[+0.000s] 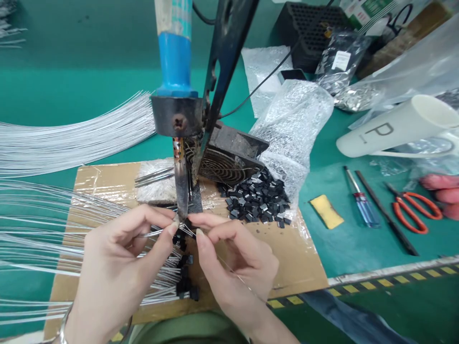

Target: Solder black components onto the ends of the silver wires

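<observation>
While my left hand (pixel 116 265) pinches thin silver-grey wires (pixel 154 233), my right hand (pixel 238 260) grips a small black piece (pixel 194 235) – both at the tip of a blue-handled soldering iron (pixel 175 62).

Bench top (pixel 324 168): green, striped front edge (pixel 385 283)
Left side: pale wires (pixel 71 145)
Middle: cardboard sheet (pixel 294 260)
Right side: yellow sponge (pixel 327 211), screwdriver (pixel 366 209), orange-handled pliers (pixel 399 196)
</observation>
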The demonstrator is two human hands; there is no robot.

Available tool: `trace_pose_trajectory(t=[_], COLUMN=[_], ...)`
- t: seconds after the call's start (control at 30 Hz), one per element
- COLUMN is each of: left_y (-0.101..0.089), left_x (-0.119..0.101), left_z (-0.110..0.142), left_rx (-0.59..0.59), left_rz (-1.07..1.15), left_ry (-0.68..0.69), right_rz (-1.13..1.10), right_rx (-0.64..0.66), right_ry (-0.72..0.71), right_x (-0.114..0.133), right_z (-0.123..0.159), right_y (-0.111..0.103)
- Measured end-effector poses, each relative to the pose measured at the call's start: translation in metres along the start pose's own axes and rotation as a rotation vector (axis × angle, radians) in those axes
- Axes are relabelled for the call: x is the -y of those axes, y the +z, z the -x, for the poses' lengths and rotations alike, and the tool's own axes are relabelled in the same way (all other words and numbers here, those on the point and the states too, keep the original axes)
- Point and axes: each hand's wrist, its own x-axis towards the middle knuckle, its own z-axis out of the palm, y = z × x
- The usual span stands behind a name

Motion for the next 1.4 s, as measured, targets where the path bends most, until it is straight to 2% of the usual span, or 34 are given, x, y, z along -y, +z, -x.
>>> trace_pose_trajectory(t=[0.83, 1.1, 1.4], left_y=[0.0044, 0.0013, 0.0026], left_x=[-0.0006, 0.0071, 0.0034], left_z=[-0.0023, 0.001, -0.002], left_rx=[0.019, -0.004, 0.04], left_rz=[0.058, -0.033, -0.013], left_ry=[0.023, 0.019, 0.001], right_rz=[0.026, 0.026, 0.038], right_rx=[-0.012, -0.022, -0.023], right_ry=[0.009, -0.006, 0.018], right_x=[-0.0003, 0.002, 0.0019], right_z=[0.0001, 0.0004, -0.002], right_y=[-0.0008, 0.0009, 0.0013])
